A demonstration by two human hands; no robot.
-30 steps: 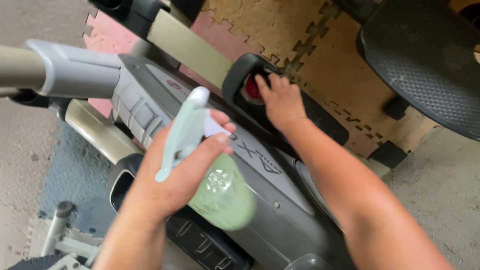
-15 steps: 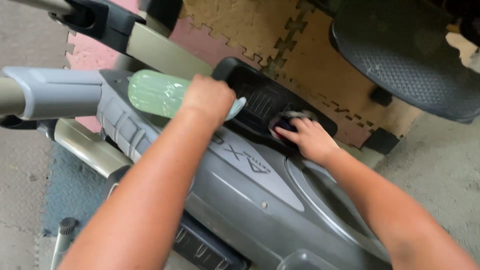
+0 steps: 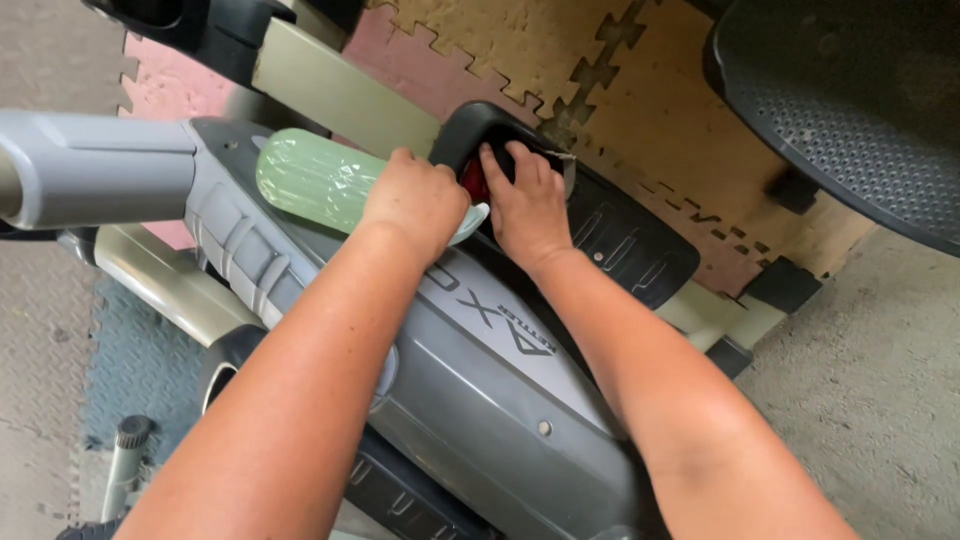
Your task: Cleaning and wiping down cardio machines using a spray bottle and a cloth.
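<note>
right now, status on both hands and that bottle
Left hand shut on green spray bottle, lying sideways over grey machine housing. Right hand pressing red cloth on black foot pedal. Nothing between them.

Left hand point(image 3: 418, 203): bare, no glove, no ring or watch in sight; knuckles and back of the hand show.
Right hand point(image 3: 527, 208): bare, no glove, no ring visible; fingers and back of the hand show.
Left forearm point(image 3: 290, 400): bare, no sleeve, wrist bare too.
Right forearm point(image 3: 665, 390): bare, no sleeve, no band at the wrist.
Clothing: none in view.
</note>
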